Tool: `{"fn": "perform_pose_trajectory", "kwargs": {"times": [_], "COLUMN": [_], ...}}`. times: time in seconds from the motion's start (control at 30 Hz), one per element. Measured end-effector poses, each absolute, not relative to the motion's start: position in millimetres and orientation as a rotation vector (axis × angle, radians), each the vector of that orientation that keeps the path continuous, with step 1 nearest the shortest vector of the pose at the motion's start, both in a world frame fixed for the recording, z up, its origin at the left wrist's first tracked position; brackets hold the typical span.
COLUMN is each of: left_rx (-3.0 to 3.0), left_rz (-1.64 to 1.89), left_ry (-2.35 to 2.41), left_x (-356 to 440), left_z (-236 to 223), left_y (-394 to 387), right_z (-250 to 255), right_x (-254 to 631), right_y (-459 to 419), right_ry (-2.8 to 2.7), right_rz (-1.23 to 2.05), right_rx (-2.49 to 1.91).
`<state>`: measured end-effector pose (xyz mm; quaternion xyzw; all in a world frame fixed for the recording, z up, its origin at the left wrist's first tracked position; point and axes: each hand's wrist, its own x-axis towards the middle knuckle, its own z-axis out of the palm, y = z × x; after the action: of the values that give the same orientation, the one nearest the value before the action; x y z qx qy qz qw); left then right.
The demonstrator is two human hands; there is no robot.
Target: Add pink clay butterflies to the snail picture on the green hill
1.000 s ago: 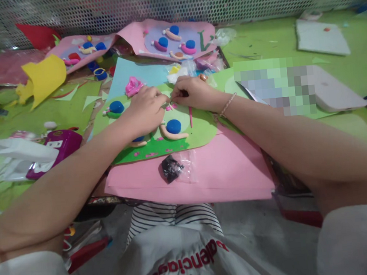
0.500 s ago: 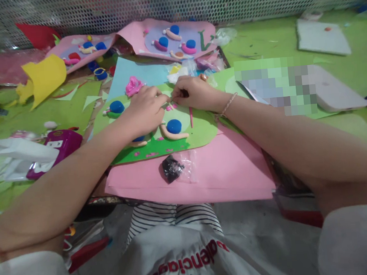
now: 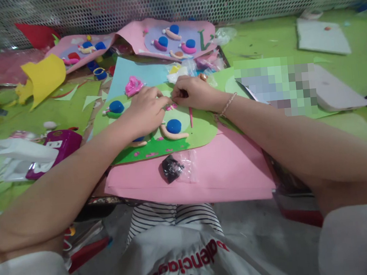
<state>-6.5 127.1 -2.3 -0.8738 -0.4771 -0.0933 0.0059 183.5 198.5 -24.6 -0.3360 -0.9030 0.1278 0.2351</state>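
Observation:
Over a green paper sheet (image 3: 202, 133) decorated with clay shapes, my left hand (image 3: 149, 108) and my right hand (image 3: 190, 93) meet at their fingertips. Both hands are closed in a pinch, and whatever lies between the fingers is too small to make out. Just below the fingertips is a small pink clay piece (image 3: 171, 107). Near my left hand lie a snail with a blue shell and beige body (image 3: 174, 126) and one with a green body (image 3: 116, 108). A thin pink stick (image 3: 191, 117) rests by my right hand.
Pink paper (image 3: 225, 172) lies under the green sheet, with a bag of black clay (image 3: 171, 168) on it. Left are a purple and white glue gun (image 3: 54, 151) and yellow paper (image 3: 46, 79). A pale rounded case (image 3: 336, 87) sits right. Pink snail pictures (image 3: 132, 35) lie behind.
My left fingertips have shifted very slightly to the right, toward my right hand. Everything else stays in place.

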Motion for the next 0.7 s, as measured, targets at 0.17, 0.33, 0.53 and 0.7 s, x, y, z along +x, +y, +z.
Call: {"fn": "perform_pose_trajectory", "kwargs": {"times": [0.17, 0.33, 0.53, 0.7], "left_rx": [-2.747, -2.726, -2.761, -2.732], "left_rz": [-0.257, -0.250, -0.380, -0.388], "left_ry": [-1.525, -1.504, -1.493, -1.534], "left_x": [-6.0, -5.7, -5.9, -5.7], "left_z": [0.7, 0.7, 0.4, 0.3], "left_y": [124.9, 125.4, 129.4, 130.6], "right_z": [-23.1, -21.3, -22.8, -21.3], "right_x": [183.3, 183.6, 184.9, 185.6], "right_y": [196.9, 195.5, 199.0, 196.9], "right_ry": [-2.479, -2.483, -2.443, -2.375], "right_rz": [0.361, 0.361, 0.359, 0.421], "right_rx": [-0.934, -0.925, -0.911, -0.922]}}
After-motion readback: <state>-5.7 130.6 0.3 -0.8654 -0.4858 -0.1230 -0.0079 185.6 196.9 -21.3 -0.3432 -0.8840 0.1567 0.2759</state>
